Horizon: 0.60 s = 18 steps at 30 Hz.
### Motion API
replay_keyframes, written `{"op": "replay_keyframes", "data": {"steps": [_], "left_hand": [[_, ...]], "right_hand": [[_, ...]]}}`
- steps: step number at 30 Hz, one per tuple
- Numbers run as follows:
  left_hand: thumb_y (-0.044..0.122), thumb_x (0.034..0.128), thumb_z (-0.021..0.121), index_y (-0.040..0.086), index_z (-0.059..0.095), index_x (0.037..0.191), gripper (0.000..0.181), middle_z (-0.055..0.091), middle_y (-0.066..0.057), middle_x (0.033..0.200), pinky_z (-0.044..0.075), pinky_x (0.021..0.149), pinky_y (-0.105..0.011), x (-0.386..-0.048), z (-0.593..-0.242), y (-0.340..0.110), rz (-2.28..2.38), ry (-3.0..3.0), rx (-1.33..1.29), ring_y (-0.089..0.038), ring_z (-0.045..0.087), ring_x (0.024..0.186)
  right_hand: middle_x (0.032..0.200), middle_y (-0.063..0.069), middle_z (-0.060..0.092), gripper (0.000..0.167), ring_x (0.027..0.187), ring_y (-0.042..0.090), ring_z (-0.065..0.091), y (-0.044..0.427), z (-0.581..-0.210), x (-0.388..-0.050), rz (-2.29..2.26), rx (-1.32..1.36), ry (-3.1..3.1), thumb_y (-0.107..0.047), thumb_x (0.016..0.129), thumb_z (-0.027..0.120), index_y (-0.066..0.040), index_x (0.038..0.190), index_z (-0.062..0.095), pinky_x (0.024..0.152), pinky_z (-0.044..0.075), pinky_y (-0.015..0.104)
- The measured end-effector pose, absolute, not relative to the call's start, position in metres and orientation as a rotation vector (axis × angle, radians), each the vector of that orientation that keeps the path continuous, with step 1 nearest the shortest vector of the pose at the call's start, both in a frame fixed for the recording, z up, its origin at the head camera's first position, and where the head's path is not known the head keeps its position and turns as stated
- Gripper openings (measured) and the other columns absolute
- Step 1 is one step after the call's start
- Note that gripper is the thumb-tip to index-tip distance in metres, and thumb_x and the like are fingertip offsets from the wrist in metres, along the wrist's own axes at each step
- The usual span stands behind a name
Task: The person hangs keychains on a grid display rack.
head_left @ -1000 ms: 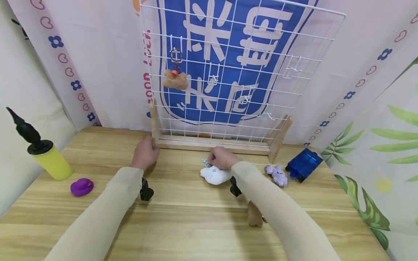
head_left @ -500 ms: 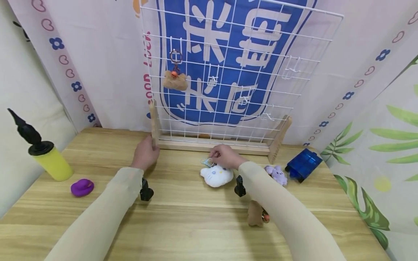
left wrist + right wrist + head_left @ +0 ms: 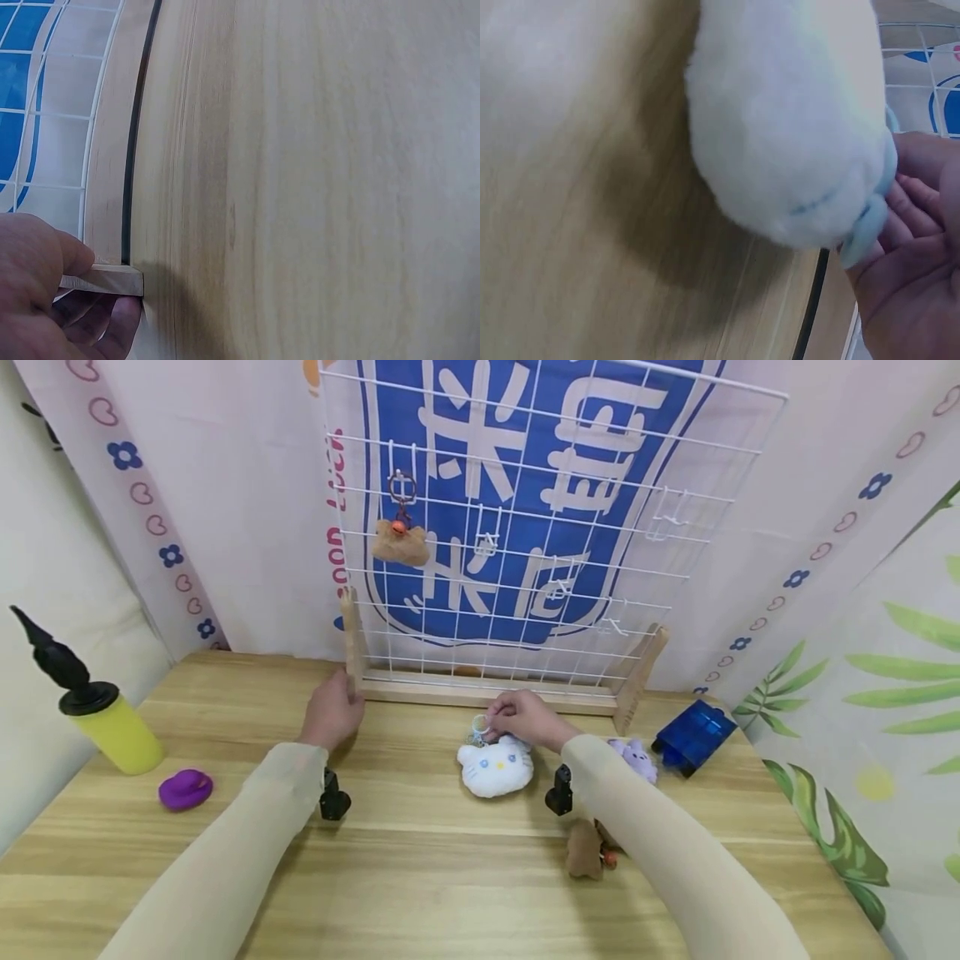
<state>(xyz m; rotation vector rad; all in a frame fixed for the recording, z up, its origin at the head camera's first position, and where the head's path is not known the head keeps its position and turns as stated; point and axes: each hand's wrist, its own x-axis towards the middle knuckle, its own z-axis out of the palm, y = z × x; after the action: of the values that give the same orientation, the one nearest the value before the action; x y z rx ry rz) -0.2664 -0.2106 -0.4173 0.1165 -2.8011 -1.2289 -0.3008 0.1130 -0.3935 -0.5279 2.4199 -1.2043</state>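
Observation:
My left hand (image 3: 332, 710) grips the wooden end support (image 3: 105, 280) of a white wire grid rack, thumb on one side and fingers on the other. My right hand (image 3: 528, 718) pinches a white plush cat keychain (image 3: 497, 768) near its top, by the metal ring (image 3: 480, 725). The plush face, with blue eyes and a yellow nose, is turned toward the head camera. In the right wrist view a light-blue bow (image 3: 868, 225) lies against the fingers, and the plush casts a shadow on the table. Exactly where the fingertips pinch is partly hidden.
A brown plush keychain (image 3: 401, 542) hangs on the grid beside several bare hooks. Near the right forearm lie another brown plush (image 3: 584, 850) and a purple plush (image 3: 637, 758). A blue box (image 3: 693, 737), purple object (image 3: 185, 789) and yellow pump (image 3: 120, 731) stand farther out.
My right hand has moved slightly right and drawn up the ring, and the white plush has tipped up so that its face shows. My left hand has stayed on the support.

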Motion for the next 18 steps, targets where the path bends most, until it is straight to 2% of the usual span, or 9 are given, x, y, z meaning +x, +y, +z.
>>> {"op": "replay_keyframes", "data": {"steps": [4,8,18], "left_hand": [[0.006,0.1043,0.047,-0.015,0.035,0.152,0.053,0.058,-0.038,0.131,0.058,0.08,-0.045,-0.267,-0.418,-0.212,-1.228,-2.798,0.114,-0.043,0.063,0.104],[0.006,0.1044,0.047,-0.015,0.033,0.152,0.054,0.057,-0.04,0.132,0.059,0.081,-0.046,-0.267,-0.419,-0.211,-1.223,-2.8,0.112,-0.043,0.064,0.104],[0.007,0.1048,0.047,-0.015,0.034,0.152,0.053,0.056,-0.04,0.134,0.058,0.086,-0.052,-0.267,-0.418,-0.21,-1.211,-2.802,0.118,-0.045,0.063,0.109]], "right_hand": [[0.105,0.026,0.077,0.013,0.086,0.019,0.078,0.111,-0.389,-0.296,-1.333,-0.459,2.383,-0.001,0.103,0.059,0.007,0.112,0.065,0.083,0.064,0.03],[0.111,0.024,0.077,0.014,0.085,0.014,0.076,0.11,-0.386,-0.291,-1.455,-0.415,2.349,-0.002,0.103,0.06,0.005,0.114,0.065,0.084,0.064,0.03],[0.112,0.022,0.076,0.017,0.088,0.014,0.075,0.107,-0.378,-0.281,-1.646,-0.469,2.313,-0.004,0.102,0.064,0.005,0.115,0.068,0.087,0.064,0.033]]}}
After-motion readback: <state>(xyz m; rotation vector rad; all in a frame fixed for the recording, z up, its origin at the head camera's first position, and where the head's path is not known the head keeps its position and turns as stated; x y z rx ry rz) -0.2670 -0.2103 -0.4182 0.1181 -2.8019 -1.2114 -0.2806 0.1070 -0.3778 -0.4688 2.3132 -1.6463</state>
